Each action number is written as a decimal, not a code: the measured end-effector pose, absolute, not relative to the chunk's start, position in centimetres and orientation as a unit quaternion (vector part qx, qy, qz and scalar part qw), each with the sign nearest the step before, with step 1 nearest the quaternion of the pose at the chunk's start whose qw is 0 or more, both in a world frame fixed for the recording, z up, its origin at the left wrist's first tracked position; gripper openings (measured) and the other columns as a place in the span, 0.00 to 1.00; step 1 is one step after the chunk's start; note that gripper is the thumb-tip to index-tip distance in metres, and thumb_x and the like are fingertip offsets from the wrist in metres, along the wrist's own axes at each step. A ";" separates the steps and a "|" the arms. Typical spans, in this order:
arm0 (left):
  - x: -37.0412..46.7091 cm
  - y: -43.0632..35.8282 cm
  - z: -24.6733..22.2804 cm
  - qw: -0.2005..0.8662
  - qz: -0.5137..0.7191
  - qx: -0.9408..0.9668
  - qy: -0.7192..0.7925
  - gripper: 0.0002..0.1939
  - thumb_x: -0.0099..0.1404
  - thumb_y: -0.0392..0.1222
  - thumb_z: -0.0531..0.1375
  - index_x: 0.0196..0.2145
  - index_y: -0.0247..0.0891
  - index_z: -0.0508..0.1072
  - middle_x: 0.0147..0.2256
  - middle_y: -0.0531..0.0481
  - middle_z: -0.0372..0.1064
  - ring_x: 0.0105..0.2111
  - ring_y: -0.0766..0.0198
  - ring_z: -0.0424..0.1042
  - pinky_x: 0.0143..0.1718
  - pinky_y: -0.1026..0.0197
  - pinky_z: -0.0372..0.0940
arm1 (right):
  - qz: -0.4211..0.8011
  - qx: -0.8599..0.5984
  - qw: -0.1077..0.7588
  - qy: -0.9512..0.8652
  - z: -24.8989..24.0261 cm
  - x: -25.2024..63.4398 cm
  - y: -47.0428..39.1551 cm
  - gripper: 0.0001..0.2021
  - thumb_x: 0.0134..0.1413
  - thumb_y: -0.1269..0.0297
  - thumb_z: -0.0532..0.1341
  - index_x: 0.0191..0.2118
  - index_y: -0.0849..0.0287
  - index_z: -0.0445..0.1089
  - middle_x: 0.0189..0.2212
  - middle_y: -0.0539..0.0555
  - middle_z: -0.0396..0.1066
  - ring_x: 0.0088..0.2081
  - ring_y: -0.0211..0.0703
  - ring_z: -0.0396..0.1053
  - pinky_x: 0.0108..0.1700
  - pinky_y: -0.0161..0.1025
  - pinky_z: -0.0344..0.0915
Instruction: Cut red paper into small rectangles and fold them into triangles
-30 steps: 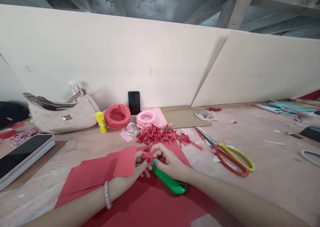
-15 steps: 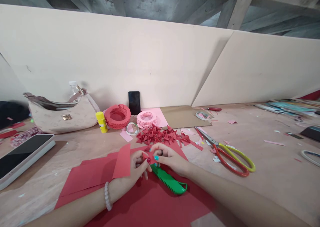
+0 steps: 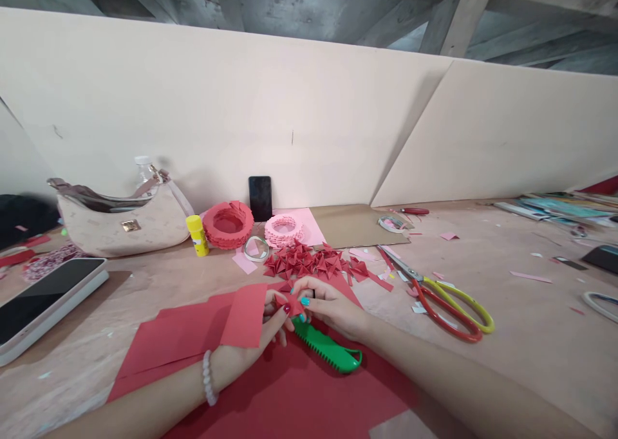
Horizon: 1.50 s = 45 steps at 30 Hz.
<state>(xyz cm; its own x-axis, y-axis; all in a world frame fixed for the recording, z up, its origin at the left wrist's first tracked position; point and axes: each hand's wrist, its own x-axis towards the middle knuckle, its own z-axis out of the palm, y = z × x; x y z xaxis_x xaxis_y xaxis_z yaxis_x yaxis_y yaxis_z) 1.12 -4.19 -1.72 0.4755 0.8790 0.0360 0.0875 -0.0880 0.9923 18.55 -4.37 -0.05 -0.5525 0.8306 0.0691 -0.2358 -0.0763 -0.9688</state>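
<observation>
Between my fingertips is a small folded piece of red paper (image 3: pixel 293 302), pinched from both sides. My left hand (image 3: pixel 270 323) closes on its left end and also carries a red paper strip (image 3: pixel 245 315) that stands out over the wrist. From the right, my right hand (image 3: pixel 328 307) grips the same piece with thumb and fingers. Just below lies a green utility knife (image 3: pixel 328 347) on large red paper sheets (image 3: pixel 290 400). Beyond my hands is a heap of folded red paper triangles (image 3: pixel 309 261). My fingers partly hide the fold.
Red-and-yellow-handled scissors (image 3: pixel 444 304) lie at right. Behind are a red paper ring (image 3: pixel 228 225), a pink paper ring (image 3: pixel 284 231), a glue stick (image 3: pixel 197 236), an upright phone (image 3: pixel 261 198) and cardboard (image 3: pixel 357 225). A handbag (image 3: pixel 120 230) and another phone (image 3: pixel 53 304) are at left.
The red strip in my left hand has swung slightly to the right and shows more of its face. Both hands stay almost in place on the small folded piece.
</observation>
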 end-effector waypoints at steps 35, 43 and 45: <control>1.3 -4.2 -2.1 0.554 0.375 0.625 0.402 0.17 0.55 0.54 0.55 0.31 0.36 0.62 0.22 0.51 0.69 0.17 0.69 0.67 0.17 0.69 0.58 | 0.654 -0.315 0.421 -0.544 -0.7 17.9 -4.3 0.09 0.48 0.62 0.60 0.33 0.61 0.62 0.22 0.47 0.63 0.26 0.32 0.61 0.29 0.32 0.55; 1.8 -4.0 -2.0 0.569 0.384 0.609 0.397 0.16 0.53 0.52 0.58 0.27 0.36 0.59 0.22 0.52 0.68 0.15 0.70 0.67 0.15 0.69 0.57 | 0.642 -0.309 0.417 -0.565 -1.2 18.1 -4.1 0.10 0.49 0.61 0.59 0.34 0.61 0.61 0.22 0.47 0.64 0.25 0.33 0.60 0.28 0.32 0.52; 1.8 -4.1 -1.9 0.568 0.383 0.609 0.399 0.16 0.52 0.52 0.58 0.27 0.36 0.59 0.22 0.52 0.68 0.15 0.70 0.67 0.15 0.70 0.57 | 0.636 -0.311 0.420 -0.568 -1.1 18.0 -4.2 0.10 0.50 0.60 0.59 0.34 0.61 0.61 0.21 0.46 0.63 0.24 0.33 0.59 0.28 0.32 0.52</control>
